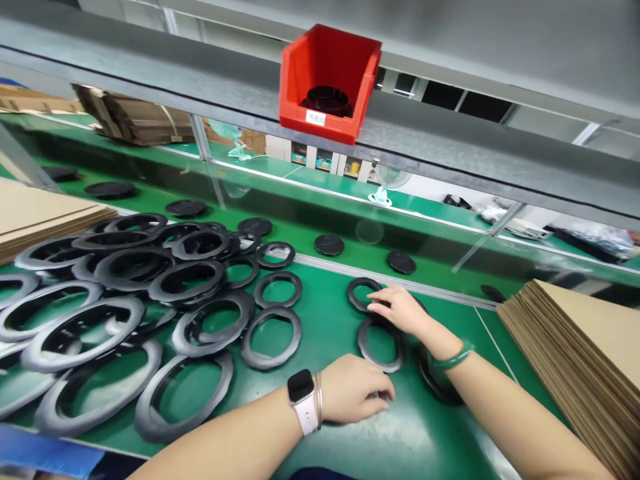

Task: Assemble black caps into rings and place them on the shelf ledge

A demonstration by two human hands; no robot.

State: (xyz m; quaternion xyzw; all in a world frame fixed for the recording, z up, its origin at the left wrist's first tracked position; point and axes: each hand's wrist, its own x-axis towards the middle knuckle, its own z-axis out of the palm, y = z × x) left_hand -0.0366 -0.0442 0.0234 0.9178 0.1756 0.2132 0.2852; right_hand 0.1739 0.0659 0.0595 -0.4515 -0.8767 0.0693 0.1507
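Observation:
My right hand (400,310) reaches forward over the green table (325,313). Its fingers rest on the far black plastic ring (361,293), with a second ring (380,343) just under the wrist. That wrist wears a green bangle. My left hand (353,388), with a white smartwatch on the wrist, lies on the table near the front. Its fingers are curled and touch the near edge of the second ring. A third ring (435,383) lies partly hidden under my right forearm.
Several black rings (150,313) lie piled on the left. Black round lids (329,245) sit on the conveyor behind. Cardboard sheets (580,360) are stacked at right and more cardboard (40,213) at left. A red bin (327,83) hangs on the overhead rail.

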